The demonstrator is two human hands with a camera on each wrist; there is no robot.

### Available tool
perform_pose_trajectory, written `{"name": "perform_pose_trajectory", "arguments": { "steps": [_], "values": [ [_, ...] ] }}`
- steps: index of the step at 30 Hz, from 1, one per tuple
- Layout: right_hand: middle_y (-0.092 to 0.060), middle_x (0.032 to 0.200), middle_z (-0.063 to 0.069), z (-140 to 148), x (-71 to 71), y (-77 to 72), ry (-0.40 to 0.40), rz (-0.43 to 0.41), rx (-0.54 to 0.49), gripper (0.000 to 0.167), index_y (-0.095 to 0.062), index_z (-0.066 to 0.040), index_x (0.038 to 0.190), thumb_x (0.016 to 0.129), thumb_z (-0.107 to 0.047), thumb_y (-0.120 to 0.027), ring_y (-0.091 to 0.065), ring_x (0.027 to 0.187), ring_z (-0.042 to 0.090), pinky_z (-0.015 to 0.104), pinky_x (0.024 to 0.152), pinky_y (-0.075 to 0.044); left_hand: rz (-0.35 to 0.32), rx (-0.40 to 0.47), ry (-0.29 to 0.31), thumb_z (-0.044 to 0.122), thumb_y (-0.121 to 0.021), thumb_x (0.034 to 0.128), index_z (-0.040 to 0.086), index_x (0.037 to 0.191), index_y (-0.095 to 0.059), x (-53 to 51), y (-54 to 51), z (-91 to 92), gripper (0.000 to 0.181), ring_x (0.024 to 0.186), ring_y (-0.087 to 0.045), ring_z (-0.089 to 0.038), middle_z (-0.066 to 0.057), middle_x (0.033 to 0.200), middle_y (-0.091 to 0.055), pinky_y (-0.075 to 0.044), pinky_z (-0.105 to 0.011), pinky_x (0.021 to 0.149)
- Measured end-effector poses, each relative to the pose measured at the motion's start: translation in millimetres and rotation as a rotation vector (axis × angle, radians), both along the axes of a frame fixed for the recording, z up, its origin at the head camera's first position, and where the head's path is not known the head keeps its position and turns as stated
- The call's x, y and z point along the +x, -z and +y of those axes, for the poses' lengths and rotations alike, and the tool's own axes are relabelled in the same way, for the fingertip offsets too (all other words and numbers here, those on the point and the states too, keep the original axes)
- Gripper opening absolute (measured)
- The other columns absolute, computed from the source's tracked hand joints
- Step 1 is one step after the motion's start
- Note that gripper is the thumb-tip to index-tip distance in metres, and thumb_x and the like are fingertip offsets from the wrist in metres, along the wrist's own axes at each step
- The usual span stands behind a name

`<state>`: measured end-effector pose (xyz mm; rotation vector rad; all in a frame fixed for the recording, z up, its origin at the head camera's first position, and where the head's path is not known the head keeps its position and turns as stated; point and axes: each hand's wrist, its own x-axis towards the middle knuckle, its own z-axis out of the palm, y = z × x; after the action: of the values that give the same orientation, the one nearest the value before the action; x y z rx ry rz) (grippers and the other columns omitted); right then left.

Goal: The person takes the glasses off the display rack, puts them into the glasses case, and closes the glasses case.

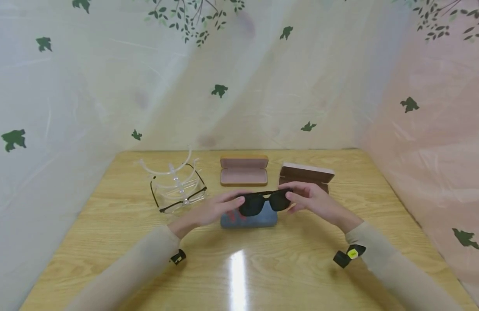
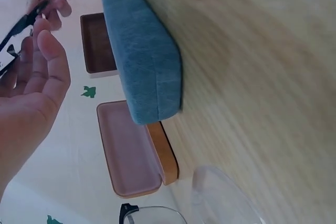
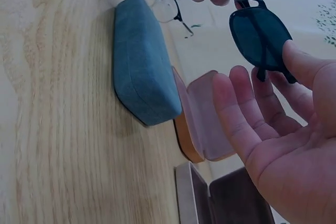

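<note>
Dark sunglasses (image 1: 264, 202) are held up between both hands, above a closed blue case (image 1: 249, 219). The left hand (image 1: 214, 208) pinches one end of the frame, and the right hand (image 1: 317, 203) pinches the other with the thumb in front. In the right wrist view the right hand (image 3: 289, 124) has its thumb at the edge of a lens (image 3: 257, 35), with the temples folded behind. The left wrist view shows the left hand (image 2: 37, 87) beside the blue case (image 2: 142, 51), which the sunglasses do not touch.
An orange case (image 1: 244, 176) stands open at the back middle. A white case with dark lining (image 1: 309, 172) is open behind the right hand. Black-framed glasses (image 1: 173, 207) sit on a clear stand (image 1: 177, 179) at the left. Patterned sheeting surrounds the table (image 1: 286, 268).
</note>
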<state>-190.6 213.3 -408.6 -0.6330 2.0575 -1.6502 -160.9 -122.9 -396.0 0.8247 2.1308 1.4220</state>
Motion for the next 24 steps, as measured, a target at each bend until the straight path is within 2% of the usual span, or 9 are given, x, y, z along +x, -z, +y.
{"name": "perform_pose_trajectory", "arguments": {
  "steps": [4, 9, 13, 17, 20, 24],
  "values": [
    [-0.067, 0.12, 0.019, 9, -2.1, 0.0, 0.029, -0.006, -0.043, 0.032, -0.061, 0.0, 0.131, 0.103, -0.016, -0.063, -0.068, 0.101, 0.047, 0.052, 0.083, -0.058, -0.054, 0.093, 0.052, 0.04, -0.042, 0.1092, 0.013, 0.151, -0.046, -12.3, 0.4, 9.2, 0.05, 0.1, -0.068, -0.031, -0.01, 0.118, -0.069, -0.054, -0.052, 0.086],
    [-0.071, 0.109, 0.014, 27, -5.6, -1.2, 0.111, -0.004, -0.071, 0.017, -0.067, -0.002, 0.116, 0.102, -0.011, -0.064, -0.072, 0.095, 0.038, 0.048, 0.082, -0.059, -0.133, 0.184, 0.086, 0.029, -0.04, 0.1104, 0.003, 0.148, -0.047, -26.8, -1.5, 26.6, 0.046, 0.103, -0.067, -0.037, -0.018, 0.117, -0.068, -0.052, -0.061, 0.087],
    [-0.072, 0.111, 0.013, 43, -9.6, -2.8, 0.118, -0.007, -0.047, 0.02, -0.067, -0.001, 0.118, 0.103, -0.013, -0.063, -0.07, 0.097, 0.043, 0.046, 0.085, -0.059, -0.196, 0.159, 0.046, 0.03, -0.038, 0.1113, 0.002, 0.143, -0.052, -38.4, -7.4, 42.0, 0.044, 0.106, -0.065, -0.043, -0.016, 0.116, -0.069, -0.051, -0.061, 0.09],
    [-0.069, 0.117, 0.015, 59, -14.5, -1.0, 0.074, -0.033, -0.021, 0.027, -0.063, 0.002, 0.127, 0.105, -0.013, -0.058, -0.066, 0.106, 0.048, 0.046, 0.09, -0.056, -0.204, 0.117, -0.014, 0.035, -0.042, 0.1104, 0.003, 0.139, -0.055, -51.5, -12.2, 56.2, 0.044, 0.106, -0.066, -0.044, -0.012, 0.113, -0.071, -0.053, -0.056, 0.092],
    [-0.069, 0.117, 0.013, 69, -19.3, 0.9, 0.082, -0.044, -0.019, 0.028, -0.062, 0.001, 0.129, 0.106, -0.014, -0.055, -0.067, 0.108, 0.042, 0.045, 0.093, -0.055, -0.204, 0.1, -0.061, 0.038, -0.048, 0.1085, 0.004, 0.144, -0.051, -61.7, -13.5, 64.4, 0.049, 0.106, -0.067, -0.042, -0.011, 0.116, -0.071, -0.053, -0.054, 0.094],
    [-0.068, 0.11, 0.008, 78, -23.7, 3.0, 0.147, -0.047, -0.053, 0.022, -0.065, -0.002, 0.123, 0.106, -0.015, -0.056, -0.072, 0.101, 0.028, 0.039, 0.091, -0.056, -0.237, 0.072, -0.123, 0.039, -0.055, 0.1057, 0.005, 0.147, -0.049, -72.0, -11.2, 75.0, 0.054, 0.103, -0.071, -0.031, -0.009, 0.125, -0.067, -0.053, -0.051, 0.097]
  ]
}}
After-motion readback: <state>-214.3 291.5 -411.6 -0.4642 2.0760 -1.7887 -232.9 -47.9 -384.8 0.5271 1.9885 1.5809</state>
